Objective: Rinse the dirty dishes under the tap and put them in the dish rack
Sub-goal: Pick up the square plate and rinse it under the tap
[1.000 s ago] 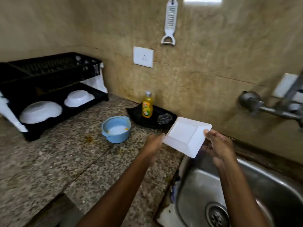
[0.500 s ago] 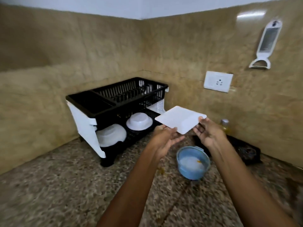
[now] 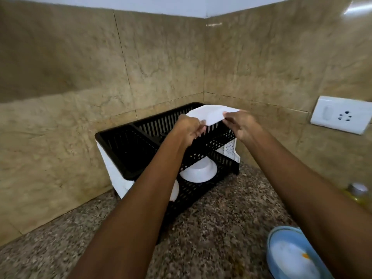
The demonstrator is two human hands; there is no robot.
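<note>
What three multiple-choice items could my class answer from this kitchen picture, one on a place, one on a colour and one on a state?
1. Where is the square white plate?
A. Over the top tier of the dish rack
B. Flat on the counter
C. Inside the blue bowl

2. What colour is the bowl at the lower right on the counter?
A. Red
B. Blue
C. Black

3. How is the plate held?
A. By the left hand alone
B. By nobody, it lies loose
C. By both hands, one at each side of its near edge

Answers:
1 A, the plate hangs above the rack's black upper basket.
2 B, the blue bowl has a pale blue rim and whitish residue inside.
3 C, the left hand and right hand each pinch the plate's near edge.
</note>
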